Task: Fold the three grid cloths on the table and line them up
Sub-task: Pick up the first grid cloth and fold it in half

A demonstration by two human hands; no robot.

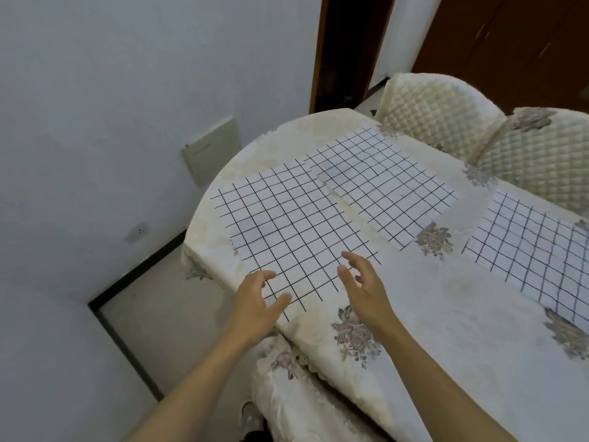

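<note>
- Grid cloths, three of them, lie flat and unfolded on a round table [430,314] covered with a cream floral tablecloth [462,339]; each is white with black lines
- nearest cloth [287,228] sits at the left part of the table, its near corner reaching the table's edge; middle cloth [382,183] lies farther back and to the right, its left corner just overlapping the nearest cloth's far edge; third cloth [535,247] lies at the right, apart from the other two and cut off by the frame's edge
- left hand [258,304] hovers at the near corner of the nearest cloth, fingers spread and slightly curled, holding nothing; whether the fingertips touch the fabric cannot be told
- right hand [363,288] is over the same cloth's near right edge, fingers parted and bent, also holding nothing
- two chairs with quilted cream covers [446,113] stand behind the table at the right; a dark wooden door [510,36] is beyond them; a pale wall [127,90] is at the left
</note>
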